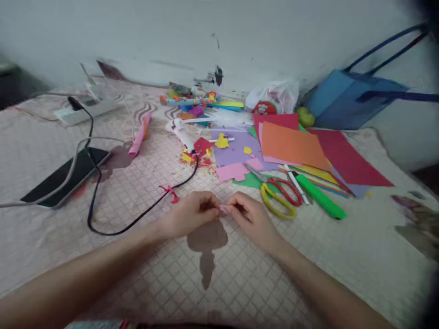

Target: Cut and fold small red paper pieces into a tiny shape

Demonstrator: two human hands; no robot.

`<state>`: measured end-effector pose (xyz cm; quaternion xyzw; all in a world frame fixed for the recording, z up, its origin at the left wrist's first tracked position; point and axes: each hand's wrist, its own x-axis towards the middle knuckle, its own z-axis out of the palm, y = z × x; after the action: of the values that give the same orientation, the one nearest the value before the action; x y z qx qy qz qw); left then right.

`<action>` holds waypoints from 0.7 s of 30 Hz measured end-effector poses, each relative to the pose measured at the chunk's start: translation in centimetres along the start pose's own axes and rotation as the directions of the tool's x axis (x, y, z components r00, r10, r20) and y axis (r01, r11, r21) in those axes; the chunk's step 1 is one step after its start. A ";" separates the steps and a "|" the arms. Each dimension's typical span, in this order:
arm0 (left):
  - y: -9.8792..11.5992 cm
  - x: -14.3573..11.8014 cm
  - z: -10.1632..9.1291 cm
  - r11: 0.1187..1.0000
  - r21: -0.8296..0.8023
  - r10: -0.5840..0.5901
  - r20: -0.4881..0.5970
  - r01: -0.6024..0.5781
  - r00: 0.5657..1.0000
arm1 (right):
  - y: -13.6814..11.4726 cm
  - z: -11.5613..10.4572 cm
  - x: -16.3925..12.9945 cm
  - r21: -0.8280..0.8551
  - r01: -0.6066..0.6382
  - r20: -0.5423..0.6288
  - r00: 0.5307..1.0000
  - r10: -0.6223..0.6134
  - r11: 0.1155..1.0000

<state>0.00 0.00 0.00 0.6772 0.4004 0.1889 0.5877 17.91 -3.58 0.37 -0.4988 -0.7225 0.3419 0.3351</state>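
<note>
Pink scrap of paper (224,209) sits pinched between both hands, low in the middle of the view, just above the quilted bed cover (240,274). Left hand (192,214) has its grip closed on one end of the scrap, and right hand (248,214) has its grip clamped on the other end, fingertips of the two hands nearly touching. A dark stain (207,242) marks the cover just below them.

Just beyond the right hand lie scissors (281,194) with yellow and red handles, and beside those a green marker (320,197). A small red paper scrap (170,192) lies near the left hand, next to a black cable (137,219) that loops across the cover toward a phone (65,176) lying flat at the left.

Farther back, sheets of coloured paper (293,146) in orange, red, purple and pink fan out, with yellow and red clippings scattered on and beside them. A pink roll (139,136) and a white glue gun (181,132) lie near them. A white power strip (85,112) sits far left. By the wall rest a white plastic bag (274,96) and a blue bag (353,98). No writing is readable anywhere.
</note>
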 end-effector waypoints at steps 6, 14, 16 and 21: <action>0.3 -0.1 0.0 1.000 0.010 0.028 0.008 -0.028 1.000 | 0.1 -0.2 -0.2 0.002 -0.025 -0.031 0.999 0.025 1.000; 0.4 0.0 0.0 1.000 -0.021 0.005 -0.007 -0.005 1.000 | -0.2 -0.2 -0.2 0.066 -0.068 -0.003 0.998 0.068 0.996; 0.4 0.0 -0.1 0.999 -0.035 0.003 -0.009 -0.003 1.000 | -0.2 -0.2 -0.2 0.106 -0.091 0.007 0.996 0.091 0.990; 0.5 -0.1 0.0 0.997 -0.074 -0.032 0.054 0.036 0.998 | -0.3 -0.2 -0.2 0.110 -0.104 -0.032 0.994 0.108 0.989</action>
<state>0.13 -0.05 0.51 0.6524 0.3888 0.1760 0.6263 17.96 -3.83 0.66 -0.5239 -0.6691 0.3882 0.3564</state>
